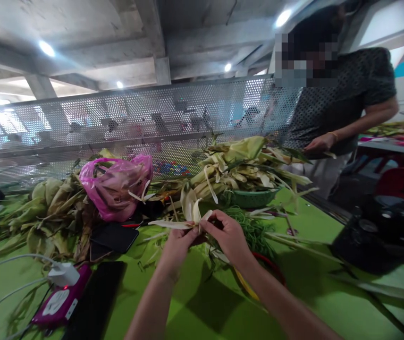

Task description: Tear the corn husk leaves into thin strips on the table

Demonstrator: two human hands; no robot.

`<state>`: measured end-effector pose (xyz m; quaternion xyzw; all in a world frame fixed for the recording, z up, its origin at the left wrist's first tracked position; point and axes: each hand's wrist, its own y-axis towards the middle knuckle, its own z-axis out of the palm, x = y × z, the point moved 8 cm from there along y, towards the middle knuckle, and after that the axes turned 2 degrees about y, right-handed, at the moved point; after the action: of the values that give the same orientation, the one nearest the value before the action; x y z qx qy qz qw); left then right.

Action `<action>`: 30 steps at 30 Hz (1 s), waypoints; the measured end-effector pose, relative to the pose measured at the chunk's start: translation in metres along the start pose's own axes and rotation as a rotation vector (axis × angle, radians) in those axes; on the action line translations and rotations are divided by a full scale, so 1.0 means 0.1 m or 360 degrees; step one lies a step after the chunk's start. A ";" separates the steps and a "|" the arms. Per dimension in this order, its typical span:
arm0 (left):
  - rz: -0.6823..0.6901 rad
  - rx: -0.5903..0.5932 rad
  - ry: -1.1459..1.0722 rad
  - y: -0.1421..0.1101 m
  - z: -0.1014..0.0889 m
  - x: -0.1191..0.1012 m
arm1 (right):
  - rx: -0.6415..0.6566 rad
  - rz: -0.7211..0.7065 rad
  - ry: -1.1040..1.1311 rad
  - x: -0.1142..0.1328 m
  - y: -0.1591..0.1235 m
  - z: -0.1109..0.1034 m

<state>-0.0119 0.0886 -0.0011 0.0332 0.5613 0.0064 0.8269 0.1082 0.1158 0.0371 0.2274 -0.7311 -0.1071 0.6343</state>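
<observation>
My left hand [183, 237] and my right hand [225, 232] meet over the green table [202, 302], both closed on a bundle of pale corn husk strips [189, 203]. Several strips fan upward and out to the left from between my fingers. Thumbs and fingertips of both hands pinch the bundle's base, which they partly hide. Beneath and beside my right hand is a heap of thin green strands [255, 233]. A ring-shaped thing with a red and yellow edge [246, 283] lies partly hidden under my right forearm.
A green basin [253, 198] heaped with corn husks [244, 165] stands behind my hands. To the left are a pink plastic bag [117, 186], more husks [56, 212], a dark phone [115, 236], and a purple power strip [60, 297] with cables. A person [336, 94] stands at the right, holding a strip.
</observation>
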 end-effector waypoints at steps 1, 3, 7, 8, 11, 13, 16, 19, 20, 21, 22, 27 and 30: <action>-0.0010 -0.0007 0.0010 0.00 0.00 0.00 | 0.0006 0.0043 0.0041 -0.02 0.00 0.01; -0.0018 -0.0012 0.0061 0.00 0.00 0.00 | 0.0002 0.0088 0.0095 -0.03 0.00 0.01; 0.0036 -0.0027 0.0193 0.01 0.00 -0.03 | 0.0012 0.0162 0.0160 -0.09 0.01 0.01; 0.0052 -0.0050 0.0189 0.01 -0.01 -0.04 | 0.0023 0.0179 0.0182 -0.10 0.01 0.02; 0.0068 -0.0106 0.0133 0.01 -0.02 -0.05 | 0.0047 0.0204 0.0236 -0.12 0.01 0.03; 0.0059 -0.0123 0.0108 0.01 -0.02 -0.05 | 0.0060 0.0217 0.0247 -0.12 0.00 0.04; 0.0035 -0.0131 0.0086 0.02 -0.05 -0.02 | 0.0081 0.0229 0.0225 -0.12 0.00 0.05; 0.0003 -0.0143 0.0053 0.03 -0.10 0.02 | 0.0077 0.0186 0.0178 -0.11 0.00 0.04; -0.0009 -0.0157 0.0043 0.04 -0.12 0.04 | 0.0069 0.0169 0.0153 -0.11 0.00 0.03; -0.0020 -0.0171 0.0036 0.04 -0.14 0.05 | 0.0063 0.0158 0.0127 -0.11 0.01 0.03; -0.0030 -0.0180 0.0035 0.04 -0.15 0.06 | 0.0059 0.0153 0.0100 -0.11 0.01 0.02; -0.0014 -0.0163 0.0114 0.03 -0.12 0.05 | 0.0043 0.0097 0.0034 -0.09 0.01 0.01; 0.0060 -0.0161 0.0207 0.03 -0.10 0.01 | 0.0070 0.0120 0.0060 -0.12 0.02 0.03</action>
<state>-0.0208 0.0925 -0.0054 0.0016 0.6122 0.0525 0.7890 0.1056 0.1227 0.0268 0.2157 -0.7293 -0.0627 0.6463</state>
